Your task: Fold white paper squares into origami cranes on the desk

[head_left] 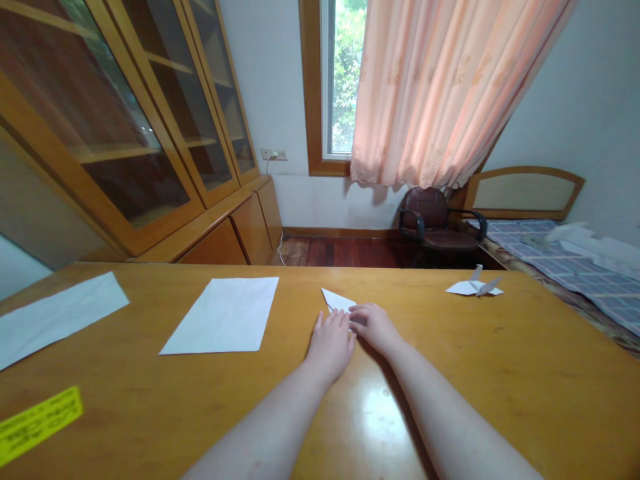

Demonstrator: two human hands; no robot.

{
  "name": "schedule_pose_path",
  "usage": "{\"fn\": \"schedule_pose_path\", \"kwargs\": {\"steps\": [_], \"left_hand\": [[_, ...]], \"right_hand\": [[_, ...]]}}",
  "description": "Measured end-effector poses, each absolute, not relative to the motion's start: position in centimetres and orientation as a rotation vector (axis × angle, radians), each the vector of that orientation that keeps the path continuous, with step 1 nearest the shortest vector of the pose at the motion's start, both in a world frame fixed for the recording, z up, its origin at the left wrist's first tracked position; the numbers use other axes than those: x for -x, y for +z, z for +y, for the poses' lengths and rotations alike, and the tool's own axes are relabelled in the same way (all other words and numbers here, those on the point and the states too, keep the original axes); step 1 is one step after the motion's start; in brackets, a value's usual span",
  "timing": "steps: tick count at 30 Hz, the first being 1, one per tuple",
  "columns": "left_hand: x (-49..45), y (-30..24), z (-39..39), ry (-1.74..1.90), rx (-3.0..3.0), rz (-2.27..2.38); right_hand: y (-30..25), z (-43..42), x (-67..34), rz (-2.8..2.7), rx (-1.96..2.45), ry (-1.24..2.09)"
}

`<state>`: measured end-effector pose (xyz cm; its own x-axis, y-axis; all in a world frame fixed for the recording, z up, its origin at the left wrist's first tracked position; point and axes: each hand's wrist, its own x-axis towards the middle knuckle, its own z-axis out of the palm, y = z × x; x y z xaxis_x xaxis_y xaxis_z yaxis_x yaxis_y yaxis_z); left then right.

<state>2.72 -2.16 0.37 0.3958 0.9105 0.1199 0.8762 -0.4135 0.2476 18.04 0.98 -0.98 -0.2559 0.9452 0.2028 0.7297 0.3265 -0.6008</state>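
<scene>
Left fingers (334, 321), slightly spread, rest on pointed, folded white paper (338, 300); right fingers (362, 313) curl at its edge, apparently steadying it against the yellow-brown wooden counter (505, 373).

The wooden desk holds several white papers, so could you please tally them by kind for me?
Flat sheets: 2
Pointed folded piece: 1
Bird-like folded figure: 1
Total: 4
</scene>
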Motion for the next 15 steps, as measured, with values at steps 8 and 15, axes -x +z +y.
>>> {"fn": "schedule_pose_path", "kwargs": {"steps": [8,15], "left_hand": [[-2.75,-0.05,-2.14,0.216,-2.437,1.708],[-2.65,-0.21,-1.8,0.153,-2.365,1.859]], "right_hand": [[-0.8,0.94,-18.02,-2.043,1.487,0.553],[-0.99,1.01,-18.03,-2.045,1.51,0.558]]}}
